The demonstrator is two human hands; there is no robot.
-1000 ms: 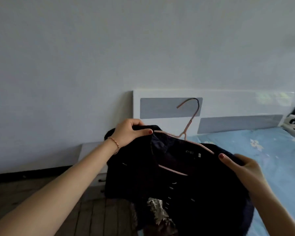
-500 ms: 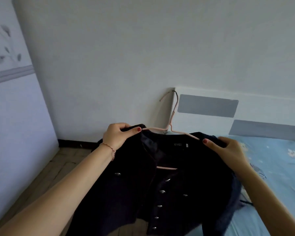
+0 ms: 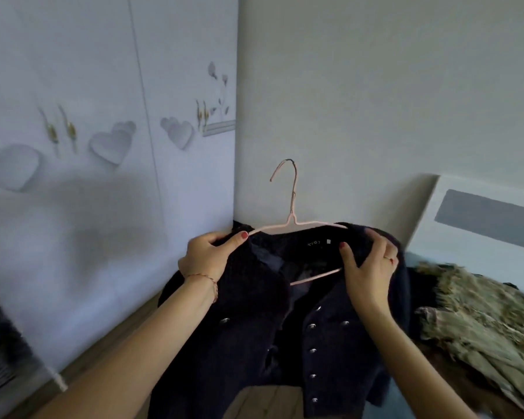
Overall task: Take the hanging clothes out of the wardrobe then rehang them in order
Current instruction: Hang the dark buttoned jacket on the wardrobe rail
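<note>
A dark jacket (image 3: pixel 300 322) with two rows of metal buttons (image 3: pixel 312 350) hung on a pink wire hanger (image 3: pixel 291 219), held up in front of the person at mid-frame. The hanger's hook stood upright against the plain far wall (image 3: pixel 375 101). Its lower bar was visible inside the jacket's open neck.

The left hand (image 3: pixel 208 257) gripped the jacket's left shoulder, thumb on top and fingers (image 3: pixel 194 246) curled over the cloth. A thin bracelet (image 3: pixel 203 278) circled that wrist. The right hand (image 3: pixel 368 267) gripped the jacket's right shoulder, fingers clamped over the collar edge with the thumb pressed on the near side of the cloth. A ring showed on one finger.

To the left stood wardrobe doors (image 3: pixel 103 176), pale and printed with hearts and flowers. At the lower left edge a dark opening was seen, too blurred to identify. To the right, a green-brown garment (image 3: pixel 478 322) lay spread on the bed (image 3: pixel 415 261), just beside the jacket. The white headboard (image 3: pixel 466 213) with a grey panel stood at the far right. Wooden floor (image 3: pixel 266 402) showed below the jacket's hem.
</note>
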